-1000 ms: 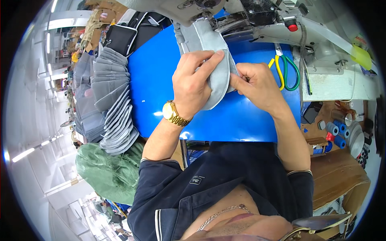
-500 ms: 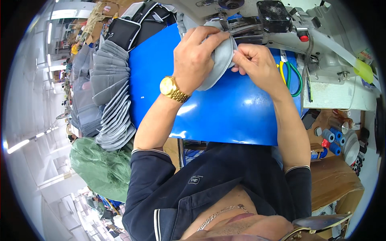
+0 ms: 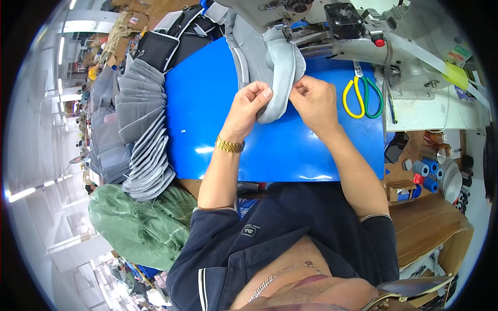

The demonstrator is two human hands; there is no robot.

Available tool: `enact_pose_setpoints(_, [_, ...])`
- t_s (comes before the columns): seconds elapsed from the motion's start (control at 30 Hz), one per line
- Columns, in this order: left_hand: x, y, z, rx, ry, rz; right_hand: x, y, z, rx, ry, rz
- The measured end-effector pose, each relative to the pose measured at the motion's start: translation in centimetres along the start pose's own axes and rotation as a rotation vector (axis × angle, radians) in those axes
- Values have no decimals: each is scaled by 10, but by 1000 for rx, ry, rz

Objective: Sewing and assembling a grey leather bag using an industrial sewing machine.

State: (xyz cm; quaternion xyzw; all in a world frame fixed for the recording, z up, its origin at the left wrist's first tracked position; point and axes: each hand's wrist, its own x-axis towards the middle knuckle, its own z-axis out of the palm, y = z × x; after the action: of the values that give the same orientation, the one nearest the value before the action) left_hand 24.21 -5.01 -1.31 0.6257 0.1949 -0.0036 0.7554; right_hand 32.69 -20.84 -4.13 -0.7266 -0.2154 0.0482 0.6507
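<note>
A grey fabric piece (image 3: pixel 282 78) with a curved, seamed edge hangs from the sewing machine (image 3: pixel 321 31) over the blue tabletop (image 3: pixel 207 119). My left hand (image 3: pixel 250 103) pinches its lower left edge between thumb and fingers. On the opposite side, my right hand (image 3: pixel 314 98) grips the right edge of the fabric with closed fingers. The cloth lies between my two hands, its lower end rounded and folded. Part of the fabric farther up is hidden under the machine head.
Scissors with yellow and green handles (image 3: pixel 363 96) lie right of my right hand. Stacked grey fabric pieces (image 3: pixel 142 103) line the table's left edge, above a green sack (image 3: pixel 140 223). Black fabric pieces (image 3: pixel 158 47) lie far left. Thread spools (image 3: pixel 429 176) stand at the right.
Both hands have come nearer to me, and the left has turned over into a pinch at the fabric's lower edge. More of the grey fabric shows, spread out below the machine.
</note>
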Motion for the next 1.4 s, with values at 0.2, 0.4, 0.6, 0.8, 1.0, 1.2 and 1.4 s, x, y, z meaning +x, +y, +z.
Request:
enact_pose_setpoints(0.2, [-9, 14, 2, -50, -38, 26, 0, -5, 15, 94, 64, -187])
enact_pose_setpoints(0.4, [-11, 25, 2, -148, -158, -46, 3, 7, -9, 33, 203, 39])
enact_pose_setpoints(0.6, [-11, 31, 14, 139, -110, 162, 4, 4, 3, -143, 142, -159])
enact_pose_setpoints(0.8, [-9, 36, 14, -81, -142, 60, 6, -1, 5, -90, 6, -185])
enact_pose_setpoints(1.0, [-3, 30, 15, -16, -162, 45, 8, 4, -3, -82, -53, -117])
enact_pose_setpoints(1.2, [4, 33, 20, 448, 155, 435, -3, -22, -64, -140, -134, 8])
enact_pose_setpoints(1.4, [19, 36, 39, 939, 401, 940, 32, -101, -278, -502, 610, -502])
